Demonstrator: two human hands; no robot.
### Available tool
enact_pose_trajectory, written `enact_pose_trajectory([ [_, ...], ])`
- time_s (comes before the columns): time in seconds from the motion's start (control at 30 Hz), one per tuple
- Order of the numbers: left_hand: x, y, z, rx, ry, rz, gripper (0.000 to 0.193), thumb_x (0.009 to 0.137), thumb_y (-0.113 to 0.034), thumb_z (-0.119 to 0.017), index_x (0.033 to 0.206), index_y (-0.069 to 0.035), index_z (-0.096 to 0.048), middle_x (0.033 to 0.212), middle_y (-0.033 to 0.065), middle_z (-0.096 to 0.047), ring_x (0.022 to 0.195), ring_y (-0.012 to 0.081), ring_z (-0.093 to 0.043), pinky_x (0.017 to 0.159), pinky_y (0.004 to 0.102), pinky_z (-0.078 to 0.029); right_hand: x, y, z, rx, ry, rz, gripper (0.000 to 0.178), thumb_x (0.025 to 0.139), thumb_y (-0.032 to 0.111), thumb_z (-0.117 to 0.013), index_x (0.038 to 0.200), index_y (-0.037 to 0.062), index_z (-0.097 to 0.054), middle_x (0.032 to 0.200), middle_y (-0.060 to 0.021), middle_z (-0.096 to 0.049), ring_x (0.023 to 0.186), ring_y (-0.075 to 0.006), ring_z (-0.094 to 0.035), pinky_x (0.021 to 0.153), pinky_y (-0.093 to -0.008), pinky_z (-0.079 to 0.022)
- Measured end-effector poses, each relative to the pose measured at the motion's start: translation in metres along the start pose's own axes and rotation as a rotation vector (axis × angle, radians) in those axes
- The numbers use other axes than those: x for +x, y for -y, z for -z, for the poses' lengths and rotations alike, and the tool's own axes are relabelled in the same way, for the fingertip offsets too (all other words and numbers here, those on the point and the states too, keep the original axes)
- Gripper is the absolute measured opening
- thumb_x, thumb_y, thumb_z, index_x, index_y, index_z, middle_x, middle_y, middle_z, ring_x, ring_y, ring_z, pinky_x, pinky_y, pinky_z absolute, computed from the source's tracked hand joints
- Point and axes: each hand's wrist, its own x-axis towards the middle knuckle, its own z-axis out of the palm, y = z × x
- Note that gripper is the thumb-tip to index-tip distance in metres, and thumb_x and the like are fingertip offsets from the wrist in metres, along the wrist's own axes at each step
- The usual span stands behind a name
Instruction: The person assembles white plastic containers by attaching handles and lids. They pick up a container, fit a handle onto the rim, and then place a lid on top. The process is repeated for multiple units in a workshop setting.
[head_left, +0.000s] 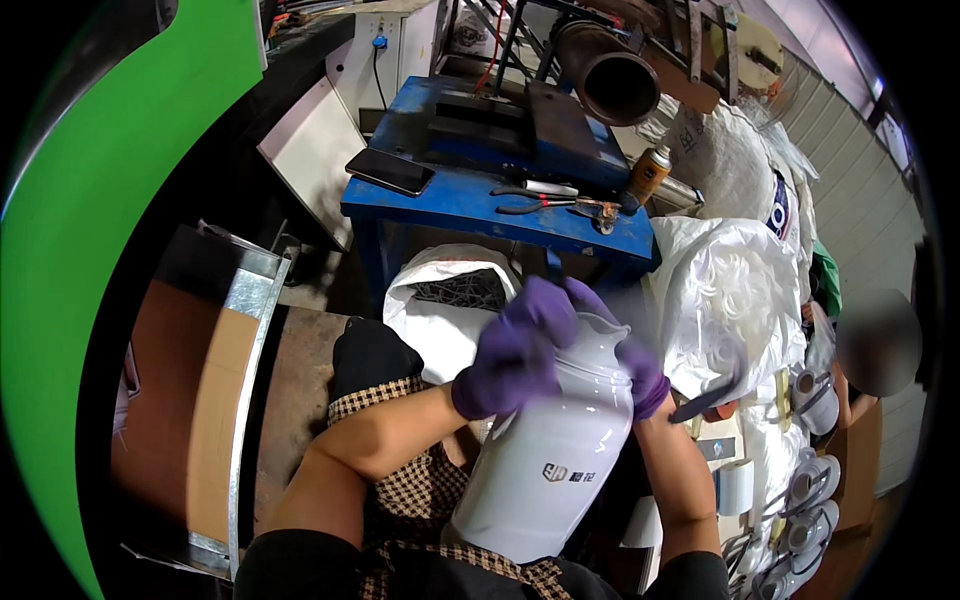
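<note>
A glossy white jug (540, 470) with a flared, spout-like rim leans in my lap, its top tilted away from me. My left hand (515, 350), in a purple glove, is curled at the left of the rim and smeared by motion; what its fingers hold is hidden. My right hand (645, 378), also gloved in purple, grips the right side of the jug's neck. A dark, curved, blurred thing (712, 390) sticks out beside my right wrist; I cannot tell whether that hand holds it.
Ahead stands a blue metal bench (460, 215) bearing a phone (390, 171), pliers (535, 203) and a spray can (647, 178). A white sack (430, 335) of dark small parts sits below. At right are a bag of white rings (740, 290), several pale jugs (812, 485) and another person (855, 400).
</note>
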Motion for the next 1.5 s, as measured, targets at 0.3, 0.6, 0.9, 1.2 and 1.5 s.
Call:
enact_pose_trajectory([
  [0.3,-0.009,0.049,0.023,-0.55,-0.225,0.643,0.051,0.1,-0.046,-0.047,0.101,0.002,-0.066,0.138,0.0227,-0.055,0.134,0.033,-0.052,0.119,0.046,-0.036,-0.006,-0.03,0.036,0.285,-0.481,0.595,0.067,0.102,0.053,-0.052,0.15,0.0068,-0.048,0.145,-0.0159,-0.053,0.123,-0.028,-0.058,0.115,-0.0443,-0.042],
  [0.6,0.007,0.049,0.036,-0.491,-0.012,1.076,0.074,0.105,-0.061,-0.041,0.125,0.005,-0.068,0.123,0.019,-0.07,0.116,0.0259,-0.066,0.106,0.038,-0.05,-0.036,0.0,0.018,-0.618,-0.262,0.543,0.057,0.102,0.043,-0.059,0.138,-0.0003,-0.055,0.102,-0.0102,-0.068,0.108,-0.0279,-0.063,0.104,-0.0423,-0.048],
  [0.9,-0.011,0.063,0.038,-0.746,-0.167,1.085,0.056,0.099,-0.056,-0.059,0.105,-0.002,-0.071,0.109,0.0112,-0.072,0.101,0.0213,-0.069,0.092,0.0363,-0.056,-0.02,0.043,-0.044,-0.954,-0.54,0.3,0.036,0.11,0.027,-0.046,0.104,0.0016,-0.071,0.068,0.0018,-0.058,0.055,-0.0017,-0.042,0.051,-0.02,-0.033],
  [1.2,-0.024,0.082,0.037,-0.689,0.048,1.005,0.037,0.105,-0.03,-0.053,0.116,0.004,-0.061,0.104,0.0088,-0.069,0.101,0.016,-0.065,0.092,0.0317,-0.053,-0.017,0.028,-0.042,-1.578,0.089,0.952,0.023,0.091,0.028,-0.065,0.092,0.0065,-0.074,0.081,0.0025,-0.068,0.076,-0.0193,-0.065,0.075,-0.0331,-0.055],
  [1.5,-0.031,0.069,0.025,-0.492,-0.153,0.923,0.046,0.109,-0.041,-0.047,0.121,0.0,-0.065,0.112,0.0114,-0.069,0.098,0.0179,-0.067,0.091,0.0357,-0.054,0.006,-0.008,-0.036,-0.526,-0.788,0.589,0.026,0.101,0.022,-0.06,0.086,0.0017,-0.064,0.064,-0.0021,-0.056,0.057,-0.0106,-0.052,0.06,-0.0258,-0.042],
])
